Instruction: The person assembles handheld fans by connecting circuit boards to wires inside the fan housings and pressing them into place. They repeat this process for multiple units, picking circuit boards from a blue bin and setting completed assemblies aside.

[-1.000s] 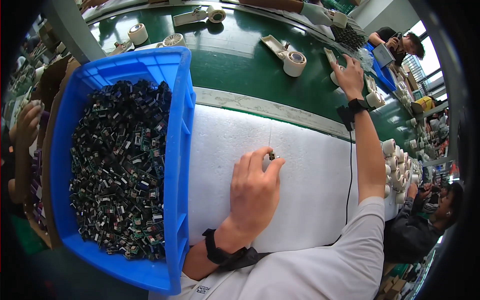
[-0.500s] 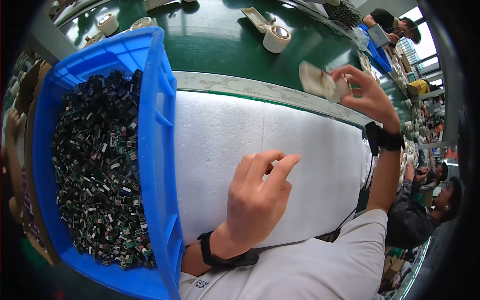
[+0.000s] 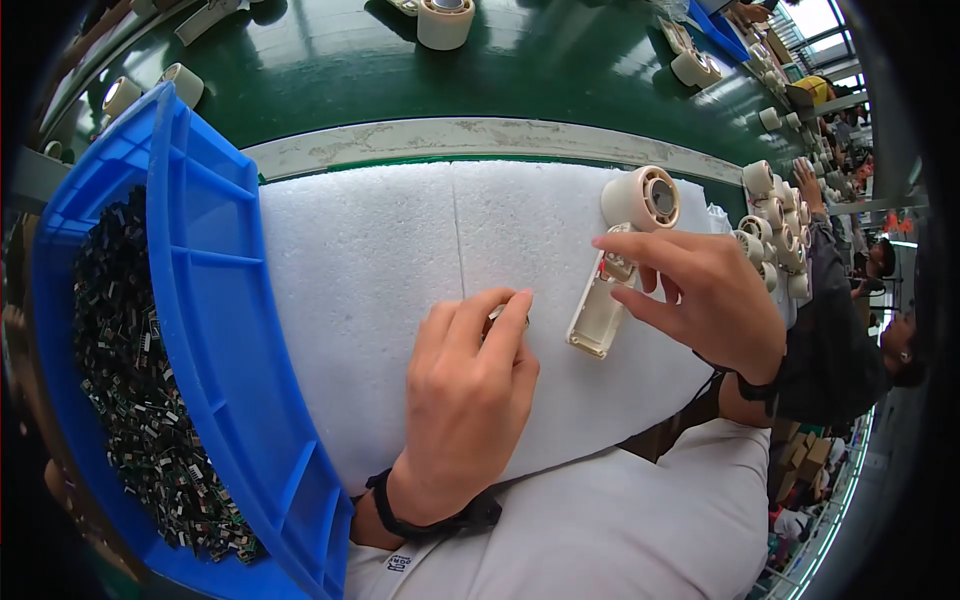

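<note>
A cream handheld fan housing [image 3: 590,325] with a round fan head [image 3: 630,200] lies on the white foam sheet [image 3: 350,260]. Its long handle is uncovered and hollow, and a bit of red wire shows near the neck. Over the neck is my right hand [image 3: 715,300], thumb and forefinger apart, their tips at the handle. My left hand [image 3: 465,390] hovers over the foam left of the handle, fingers curled in a pinch. A small whitish bit peeks out between them, mostly hidden.
At left, a blue crate [image 3: 215,290] holds a heap of small circuit boards [image 3: 150,390]. Beyond the foam runs a green work surface [image 3: 330,80] with more fan units [image 3: 445,25]. Several fan heads [image 3: 775,225] cluster at right, near a co-worker's dark sleeve [image 3: 825,320].
My right hand has brought the fan housing from over the green surface down onto the foam, and its fingers have spread. The view has shifted right; my left hand keeps its pinch.
</note>
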Demonstrator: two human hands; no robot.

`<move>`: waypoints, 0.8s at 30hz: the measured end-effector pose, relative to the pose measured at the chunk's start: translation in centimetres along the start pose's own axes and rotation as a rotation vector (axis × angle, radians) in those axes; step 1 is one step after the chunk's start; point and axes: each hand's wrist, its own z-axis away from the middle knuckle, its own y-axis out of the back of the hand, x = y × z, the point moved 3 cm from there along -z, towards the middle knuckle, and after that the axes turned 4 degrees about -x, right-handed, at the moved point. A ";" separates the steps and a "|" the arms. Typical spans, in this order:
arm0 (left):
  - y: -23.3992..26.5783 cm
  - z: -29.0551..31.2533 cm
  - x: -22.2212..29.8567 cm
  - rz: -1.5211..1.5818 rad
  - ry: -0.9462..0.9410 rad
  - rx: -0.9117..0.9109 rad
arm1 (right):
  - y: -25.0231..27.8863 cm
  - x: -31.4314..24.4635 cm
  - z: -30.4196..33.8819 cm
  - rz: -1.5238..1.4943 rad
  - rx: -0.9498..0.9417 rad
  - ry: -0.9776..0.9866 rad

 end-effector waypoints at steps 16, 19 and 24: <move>0.4 -0.5 0.8 0.454 0.013 0.154 | -3.3 0.7 -1.1 -0.165 0.239 0.323; 0.1 -0.5 0.9 0.484 0.028 0.063 | -4.0 0.8 -0.9 -0.208 0.308 0.236; -0.2 -0.4 0.7 0.479 0.102 -0.035 | -4.6 1.5 -1.0 -0.172 0.375 0.285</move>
